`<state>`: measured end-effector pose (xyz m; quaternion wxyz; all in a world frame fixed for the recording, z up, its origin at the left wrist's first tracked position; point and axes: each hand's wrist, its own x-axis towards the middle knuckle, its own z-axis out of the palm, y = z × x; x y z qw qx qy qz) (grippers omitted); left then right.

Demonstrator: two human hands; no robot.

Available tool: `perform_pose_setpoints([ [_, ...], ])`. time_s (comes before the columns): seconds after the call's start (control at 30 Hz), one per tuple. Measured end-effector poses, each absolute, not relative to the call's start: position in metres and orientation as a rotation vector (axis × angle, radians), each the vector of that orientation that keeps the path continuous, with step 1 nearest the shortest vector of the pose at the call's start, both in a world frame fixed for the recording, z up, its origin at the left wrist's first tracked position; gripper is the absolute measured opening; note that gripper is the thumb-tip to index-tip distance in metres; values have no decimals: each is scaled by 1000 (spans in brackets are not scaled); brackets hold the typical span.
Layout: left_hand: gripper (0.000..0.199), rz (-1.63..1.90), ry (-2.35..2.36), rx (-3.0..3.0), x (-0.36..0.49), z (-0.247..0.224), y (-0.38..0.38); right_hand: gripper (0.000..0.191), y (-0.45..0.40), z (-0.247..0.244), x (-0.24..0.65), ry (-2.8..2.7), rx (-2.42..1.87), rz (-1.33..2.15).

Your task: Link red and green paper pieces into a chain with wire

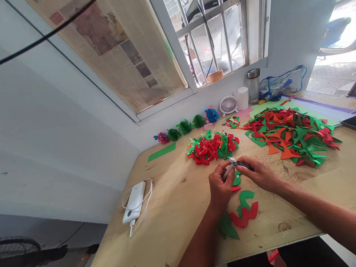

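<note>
So this little dark-handled tool (245,165) is just over the table (172,222), gripped in my right hand (260,172), while my left hand (219,183) pinches what looks like a grey strip (228,172) right beside it. Red wavy cutout (245,217) lies nearer me, dotted red-green bunch (205,150) just beyond, big scrap heap (289,137) off right.

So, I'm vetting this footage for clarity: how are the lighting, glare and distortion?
Head view: daylight washes out the doorway and brightens the barred window; head view: window and wall lean, suggesting a tilted wide-angle lens; head view: left hand and right hand look fairly sharp, but the hand tool is too small to identify.
</note>
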<state>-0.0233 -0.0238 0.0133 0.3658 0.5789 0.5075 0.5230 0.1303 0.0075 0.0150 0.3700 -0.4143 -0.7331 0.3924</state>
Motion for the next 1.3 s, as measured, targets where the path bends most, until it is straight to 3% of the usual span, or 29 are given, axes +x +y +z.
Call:
perform_pose_setpoints([
  [1.3,28,1353,1277,1503,-20,13,-23,39,11,6,129,-1884,-1036,1098],
])
